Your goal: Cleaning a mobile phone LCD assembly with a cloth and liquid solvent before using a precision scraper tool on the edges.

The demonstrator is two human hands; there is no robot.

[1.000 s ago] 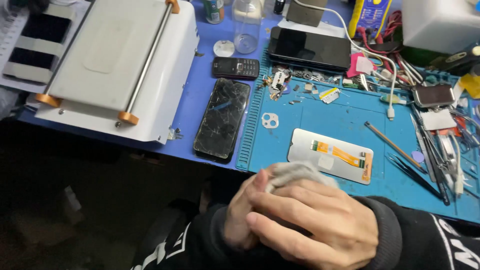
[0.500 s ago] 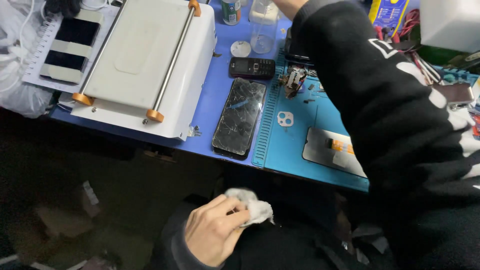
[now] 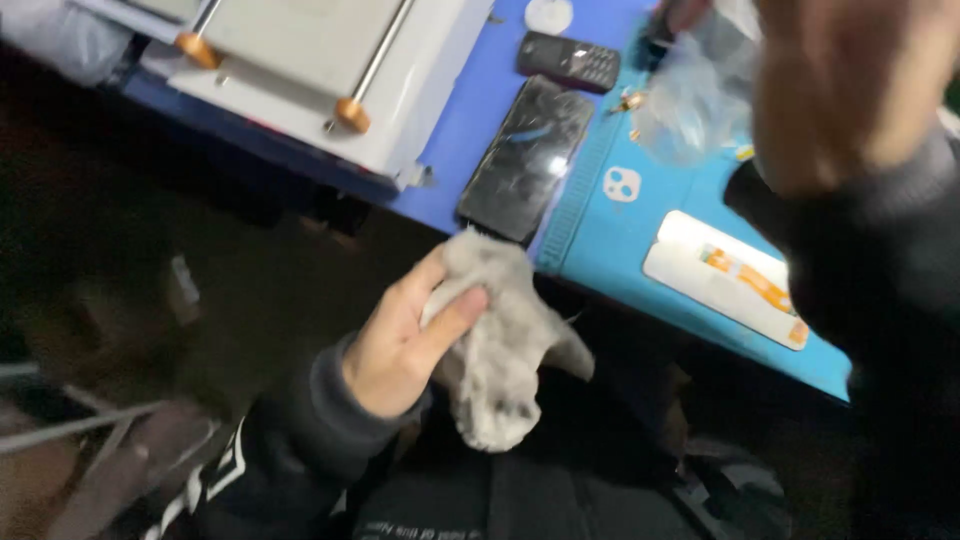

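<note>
My left hand (image 3: 400, 345) is low in front of the table edge and grips a crumpled grey cloth (image 3: 500, 360), which hangs over my lap. Just above it a black smartphone with a cracked screen (image 3: 525, 160) lies flat on the blue table. My right hand (image 3: 845, 90) is raised at the top right, close to the camera and blurred. It seems to hold a clear plastic bottle (image 3: 690, 95) above the blue work mat (image 3: 700, 215). A white phone panel with an orange flex strip (image 3: 725, 280) lies on the mat under my right arm.
A white box-shaped machine with orange knobs (image 3: 330, 60) takes up the table's left part. A small black keypad phone (image 3: 570, 62) and a white disc (image 3: 550, 12) lie behind the cracked phone. A small white camera-frame piece (image 3: 622, 183) sits on the mat.
My right arm has pulled back from the far side of the table with the clear bottle. My left hand has lifted the cloth toward the table edge. The view has tilted down.
</note>
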